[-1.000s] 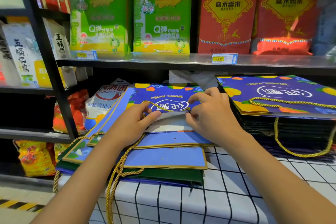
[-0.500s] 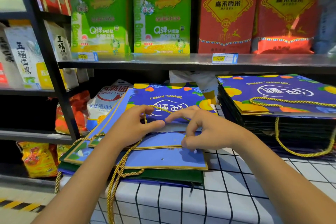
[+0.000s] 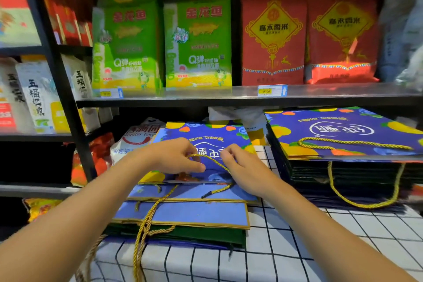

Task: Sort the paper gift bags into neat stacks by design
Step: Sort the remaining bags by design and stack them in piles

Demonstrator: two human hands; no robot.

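At the centre of the frame a blue fruit-printed gift bag (image 3: 206, 144) lies flat atop a loose, staggered pile of plain blue and dark green bags (image 3: 183, 215), its gold rope handle (image 3: 212, 162) lifted above it. At the right, a tall, even stack of matching fruit-printed bags (image 3: 343, 139) sits with gold handles hanging down its front.

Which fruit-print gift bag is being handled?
The left fruit-print bag, atop the mixed pile; both hands pinch its gold cord. The other tops the right stack, untouched.

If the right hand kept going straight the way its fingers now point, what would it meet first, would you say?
The right hand points up-left over the fruit-print bag, pinching the gold cord handle. It would probably meet the left hand first, though depth is hard to judge.
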